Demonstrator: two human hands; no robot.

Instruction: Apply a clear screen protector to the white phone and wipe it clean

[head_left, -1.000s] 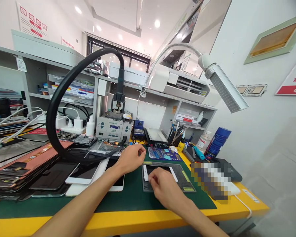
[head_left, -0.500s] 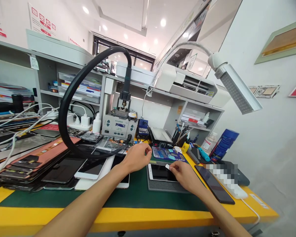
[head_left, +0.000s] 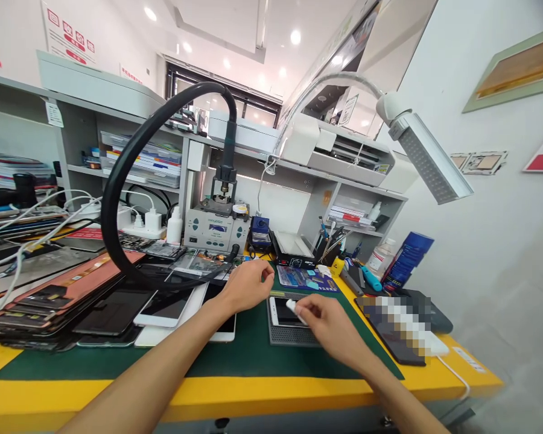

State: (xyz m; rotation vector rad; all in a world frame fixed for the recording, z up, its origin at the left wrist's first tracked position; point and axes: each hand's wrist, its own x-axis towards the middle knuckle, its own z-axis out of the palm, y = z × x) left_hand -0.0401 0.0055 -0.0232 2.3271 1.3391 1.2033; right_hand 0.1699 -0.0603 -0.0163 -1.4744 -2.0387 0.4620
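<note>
A white-framed phone with a dark screen lies on a grey perforated pad on the green mat. Over its screen, my right hand pinches a small white wad, perhaps tissue or cotton; whether the wad touches the glass I cannot tell. To the upper left of the phone, my left hand hovers with its fingers curled inward. Anything inside those fingers is hidden. Beneath my left wrist lie white phones, partly covered by my forearm.
A thick black hose arches from the hot-air station. Stacked screens crowd the left side. A blue-labelled card with small parts lies behind the pad. A dark phone rests at right. A lamp hangs above.
My right hand has slid left across the phone with the white wad. My left hand keeps nearly the same place and curl. The whole view has shifted slightly.
</note>
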